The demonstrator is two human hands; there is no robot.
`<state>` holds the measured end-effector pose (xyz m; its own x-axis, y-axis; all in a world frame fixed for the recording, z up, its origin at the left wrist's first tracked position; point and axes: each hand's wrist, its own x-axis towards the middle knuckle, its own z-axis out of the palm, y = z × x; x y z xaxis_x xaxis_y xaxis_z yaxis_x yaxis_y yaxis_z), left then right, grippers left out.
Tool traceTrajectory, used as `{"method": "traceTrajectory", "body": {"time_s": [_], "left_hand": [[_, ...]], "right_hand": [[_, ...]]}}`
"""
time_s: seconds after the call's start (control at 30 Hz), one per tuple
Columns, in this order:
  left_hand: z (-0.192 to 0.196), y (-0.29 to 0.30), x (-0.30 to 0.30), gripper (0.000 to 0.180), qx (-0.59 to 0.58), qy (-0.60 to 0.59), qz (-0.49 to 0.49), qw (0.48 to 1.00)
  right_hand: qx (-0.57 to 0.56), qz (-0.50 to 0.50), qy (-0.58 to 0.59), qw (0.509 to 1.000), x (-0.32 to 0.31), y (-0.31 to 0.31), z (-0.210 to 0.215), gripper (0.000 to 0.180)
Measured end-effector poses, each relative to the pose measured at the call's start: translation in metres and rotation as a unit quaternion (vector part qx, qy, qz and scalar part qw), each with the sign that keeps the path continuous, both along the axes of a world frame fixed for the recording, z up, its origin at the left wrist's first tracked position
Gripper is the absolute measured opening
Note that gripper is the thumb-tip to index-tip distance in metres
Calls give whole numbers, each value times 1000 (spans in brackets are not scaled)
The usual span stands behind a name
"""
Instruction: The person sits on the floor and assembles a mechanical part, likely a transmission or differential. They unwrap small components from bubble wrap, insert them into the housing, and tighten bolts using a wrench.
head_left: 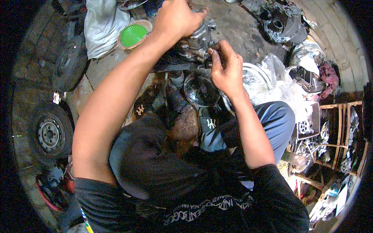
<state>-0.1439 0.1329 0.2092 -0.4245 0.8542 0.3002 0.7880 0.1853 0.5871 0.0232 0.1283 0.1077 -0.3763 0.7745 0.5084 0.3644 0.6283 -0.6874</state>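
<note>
A greasy metal engine casting (193, 44) with round fittings rests on a low dark stand (180, 67) in front of me. My left hand (178, 18) is closed at the casting's far side, its fingers curled to the right; what lies inside them is hidden. Beside the casting's near right fitting, my right hand (229, 66) has its thumb and index finger drawn close together. Anything held between them is too small to make out. Under the stand's edge sits a round dark pan (201, 90), between my feet.
A green ribbed dish (134, 35) and a white sack (105, 29) lie to the left, near a wheel with a tyre (49, 133). Right of my hands are a pale basin (254, 75) and clear plastic sheeting (278, 75). A large dirty casting (281, 25) stands far right.
</note>
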Motion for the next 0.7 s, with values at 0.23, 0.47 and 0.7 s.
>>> {"method": "traceTrajectory", "body": {"time_s": [0.23,0.47,0.7], "left_hand": [[-5,7,-3,53,-17,37,44,998],[-4,5,-1,51,8,27,21,999],[-31,27,-22,60,20,116,-18,993]], "right_hand": [[-16,-50,26,998,10,1,-12,11],[19,-58,57,996,-14,-14,-4,9],[4,-59,49,997,-19,-24,1,10]]}}
